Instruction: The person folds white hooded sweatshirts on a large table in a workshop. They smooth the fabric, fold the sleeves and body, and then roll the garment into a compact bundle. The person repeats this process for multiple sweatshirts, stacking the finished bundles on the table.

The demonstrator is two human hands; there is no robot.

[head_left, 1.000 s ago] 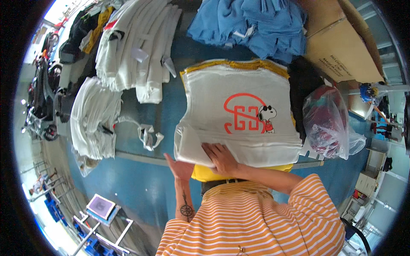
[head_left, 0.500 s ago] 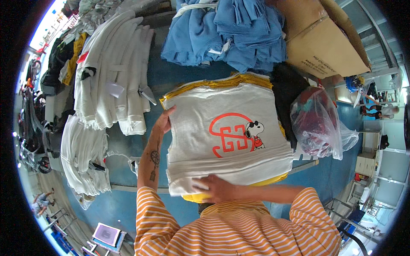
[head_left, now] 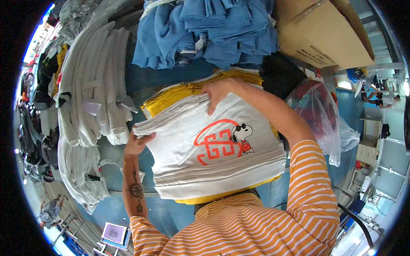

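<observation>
A stack of white fabric panels [head_left: 179, 147] lies in front of me, printed with a red emblem and a cartoon dog in sunglasses. Their lower edges are fanned into steps, and the far left edge is lifted and bunched. My left hand [head_left: 139, 144] pinches the far left corner, thumb on top. At the far edge, my right hand [head_left: 218, 93] grips the same panels with its thumb over the print; its other fingers are partly hidden. Yellow fabric panels [head_left: 164, 101] show beneath the white ones along the far and near sides.
Piles of blue fabric [head_left: 213, 34] sit at the far side. Long white fabric bundles [head_left: 92, 85] lie on the left. To the right are an open cardboard box [head_left: 324, 36], black fabric [head_left: 284, 77] and a clear plastic bag [head_left: 318, 121] with red contents.
My right hand has moved from the near edge up to the far edge. My left hand has shifted left and nearer, and the panels' far left edge is now pulled up off the yellow.
</observation>
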